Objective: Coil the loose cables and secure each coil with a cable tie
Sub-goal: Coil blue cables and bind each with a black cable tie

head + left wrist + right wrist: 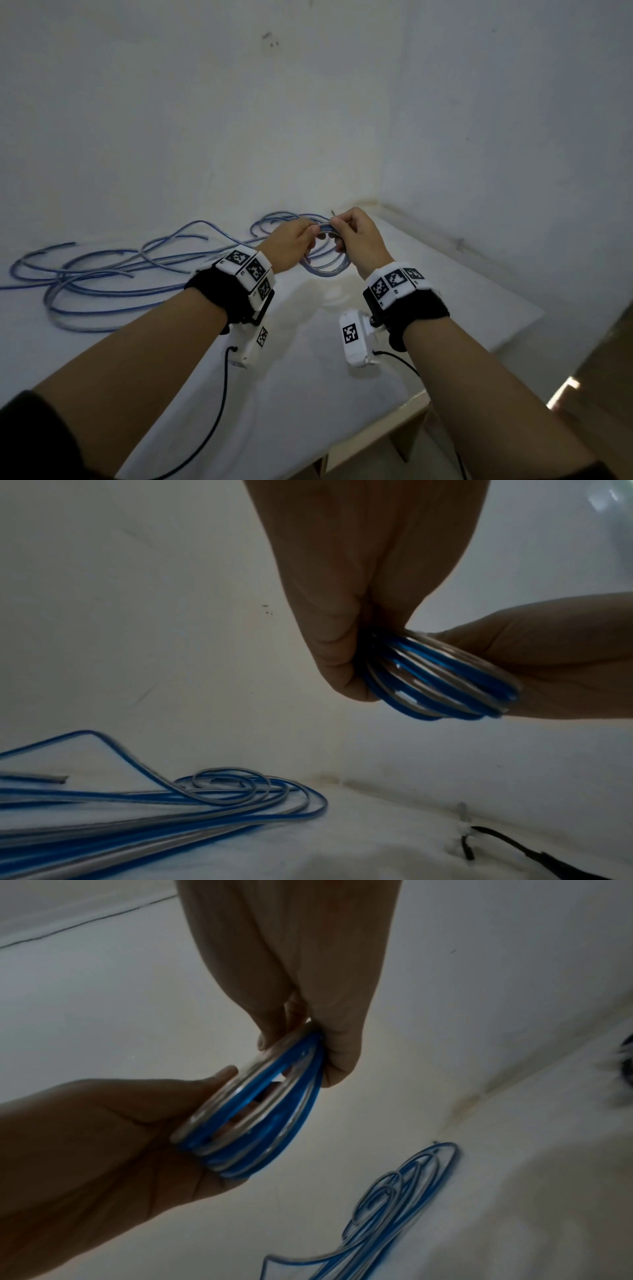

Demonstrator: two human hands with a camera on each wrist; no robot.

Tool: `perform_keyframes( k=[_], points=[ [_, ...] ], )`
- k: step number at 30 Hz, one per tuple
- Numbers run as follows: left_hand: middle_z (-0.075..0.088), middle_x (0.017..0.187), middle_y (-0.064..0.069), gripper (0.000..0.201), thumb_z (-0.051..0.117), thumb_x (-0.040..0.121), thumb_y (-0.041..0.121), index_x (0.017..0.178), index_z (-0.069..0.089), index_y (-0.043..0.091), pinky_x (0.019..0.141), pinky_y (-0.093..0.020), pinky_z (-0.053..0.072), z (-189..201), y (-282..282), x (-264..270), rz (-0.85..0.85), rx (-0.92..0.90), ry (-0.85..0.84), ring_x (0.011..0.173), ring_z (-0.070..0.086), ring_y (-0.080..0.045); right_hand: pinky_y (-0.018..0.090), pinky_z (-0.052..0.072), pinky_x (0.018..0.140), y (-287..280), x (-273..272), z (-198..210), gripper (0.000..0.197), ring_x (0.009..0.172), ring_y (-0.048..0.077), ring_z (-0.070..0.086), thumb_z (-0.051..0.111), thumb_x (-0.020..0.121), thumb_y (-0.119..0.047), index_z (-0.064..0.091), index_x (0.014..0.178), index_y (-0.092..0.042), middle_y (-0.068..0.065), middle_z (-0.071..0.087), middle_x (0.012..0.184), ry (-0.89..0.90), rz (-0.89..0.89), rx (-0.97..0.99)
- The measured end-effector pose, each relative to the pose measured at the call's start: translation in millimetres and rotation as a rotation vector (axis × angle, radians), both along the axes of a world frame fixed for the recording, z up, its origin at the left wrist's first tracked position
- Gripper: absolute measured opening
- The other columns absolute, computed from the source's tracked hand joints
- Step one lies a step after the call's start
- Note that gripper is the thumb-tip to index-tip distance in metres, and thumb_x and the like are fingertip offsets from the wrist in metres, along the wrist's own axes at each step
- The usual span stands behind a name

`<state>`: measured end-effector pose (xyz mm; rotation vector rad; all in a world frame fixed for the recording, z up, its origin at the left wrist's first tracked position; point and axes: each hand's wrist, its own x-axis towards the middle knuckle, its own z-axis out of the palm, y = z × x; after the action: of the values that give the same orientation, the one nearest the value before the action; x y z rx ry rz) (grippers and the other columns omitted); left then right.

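A small coil [327, 269] of blue-and-clear cable hangs above the white table [308, 377], held between both hands. My left hand [312, 234] pinches the coil's top from the left, and my right hand [337, 229] grips it from the right. In the left wrist view the left hand's fingers [342, 656] clamp several turns of the coil [441, 683] against the right hand [555, 664]. The right wrist view shows the right hand's fingers [329, 1042] pinching the coil [260, 1123] while the left hand [120, 1137] cups it. A thin end [332, 213] sticks up above the hands.
Several loose blue-and-clear cables [102, 277] sprawl over the table's left half, and they reach the wall [205, 796]. A small white piece and a black strand [463, 831] lie near the foot of the wall. The table's right edge [507, 342] drops off beside my right arm.
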<state>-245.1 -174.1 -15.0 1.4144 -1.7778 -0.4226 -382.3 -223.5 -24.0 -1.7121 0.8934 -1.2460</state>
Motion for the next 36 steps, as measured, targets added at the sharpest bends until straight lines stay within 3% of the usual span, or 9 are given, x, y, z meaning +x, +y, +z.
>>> perform_keyframes(
  k=[4, 7, 10, 12, 16, 20, 29, 33, 36],
  points=[
    [0.047, 0.066, -0.002, 0.037, 0.033, 0.101, 0.023, 0.069, 0.05, 0.017, 0.058, -0.026, 0.038, -4.3, -14.9, -22.2, -0.055, 0.15, 0.252, 0.057, 0.044, -0.012, 0.026, 0.043, 0.055, -4.7, -26.4, -2.6, 0.02, 0.053, 0.014, 0.046, 0.05, 0.094, -0.011, 0.047, 0.075, -0.015, 0.005, 0.054, 0.07, -0.021, -0.021, 0.047],
    [0.043, 0.064, -0.001, 0.04, 0.029, 0.102, 0.022, 0.069, 0.051, 0.016, 0.056, -0.028, 0.036, -7.9, -23.1, -33.7, -0.046, 0.184, 0.2, 0.055, 0.042, -0.014, 0.033, 0.046, 0.059, -4.4, -40.2, -2.5, 0.013, 0.053, 0.018, 0.051, 0.05, 0.095, -0.017, 0.05, 0.084, -0.01, 0.01, 0.056, 0.07, -0.002, 0.045, 0.116],
    [0.041, 0.062, -0.001, 0.039, 0.029, 0.102, 0.022, 0.07, 0.05, 0.015, 0.054, -0.028, 0.034, -10.3, -26.2, -37.6, -0.032, 0.175, 0.176, 0.053, 0.038, -0.014, 0.033, 0.051, 0.062, -10.9, -58.5, -2.5, 0.027, 0.061, 0.022, 0.059, 0.042, 0.098, -0.031, 0.051, 0.102, -0.006, 0.012, 0.059, 0.078, -0.014, 0.079, 0.306],
    [0.042, 0.062, 0.002, 0.038, 0.029, 0.102, 0.02, 0.07, 0.048, 0.015, 0.052, -0.025, 0.033, -11.9, -26.0, -35.5, -0.028, 0.177, 0.176, 0.053, 0.037, -0.013, 0.03, 0.049, 0.061, -17.7, -74.8, -4.3, 0.028, 0.064, 0.021, 0.057, 0.044, 0.097, -0.031, 0.056, 0.101, -0.006, 0.012, 0.062, 0.087, 0.265, -0.011, 0.296],
    [0.045, 0.063, 0.007, 0.036, 0.029, 0.102, 0.018, 0.072, 0.048, 0.015, 0.052, -0.023, 0.033, -14.0, -25.0, -28.0, -0.018, 0.155, 0.163, 0.053, 0.037, -0.012, 0.027, 0.044, 0.067, -30.5, -98.4, -12.6, 0.025, 0.089, 0.023, 0.062, 0.068, 0.083, -0.024, 0.07, 0.098, -0.005, 0.008, 0.067, 0.1, 1.14, -0.064, 0.12],
    [0.045, 0.063, 0.006, 0.037, 0.03, 0.102, 0.02, 0.071, 0.05, 0.017, 0.054, -0.026, 0.034, -15.3, -25.7, -24.4, -0.02, 0.144, 0.134, 0.055, 0.039, -0.013, 0.029, 0.051, 0.072, -33.9, -103.4, -24.6, 0.031, 0.095, 0.026, 0.065, 0.079, 0.071, -0.026, 0.074, 0.094, -0.007, 0.008, 0.07, 0.102, 1.443, -0.019, 0.15],
    [0.043, 0.063, -0.002, 0.037, 0.029, 0.102, 0.022, 0.074, 0.052, 0.013, 0.066, -0.034, 0.034, -13.3, -21.8, -17.1, 0.019, 0.138, 0.124, 0.058, 0.039, -0.017, 0.027, 0.042, 0.071, -28.5, -98.9, -21.7, 0.024, 0.085, 0.022, 0.055, 0.068, 0.083, -0.021, 0.068, 0.1, -0.004, 0.008, 0.062, 0.096, 1.41, -0.091, 0.106],
    [0.043, 0.065, -0.004, 0.039, 0.03, 0.101, 0.021, 0.069, 0.051, 0.019, 0.065, -0.032, 0.032, -11.6, -19.4, -7.7, 0.053, 0.151, 0.181, 0.059, 0.038, -0.019, 0.024, 0.041, 0.057, -19.8, -87.0, 5.5, 0.016, 0.063, 0.017, 0.053, 0.057, 0.091, -0.02, 0.062, 0.09, -0.005, 0.005, 0.061, 0.079, 1.175, -0.108, 0.073],
    [0.042, 0.063, -0.004, 0.039, 0.031, 0.1, 0.017, 0.065, 0.047, 0.016, 0.066, -0.032, 0.031, -7.2, -12.7, -0.3, 0.093, 0.134, 0.207, 0.058, 0.037, -0.018, 0.022, 0.039, 0.047, -16.2, -70.3, 18.5, 0.017, 0.048, 0.013, 0.048, 0.052, 0.094, -0.014, 0.055, 0.079, -0.007, 0.006, 0.063, 0.074, 0.861, -0.063, 0.118]
  ],
)
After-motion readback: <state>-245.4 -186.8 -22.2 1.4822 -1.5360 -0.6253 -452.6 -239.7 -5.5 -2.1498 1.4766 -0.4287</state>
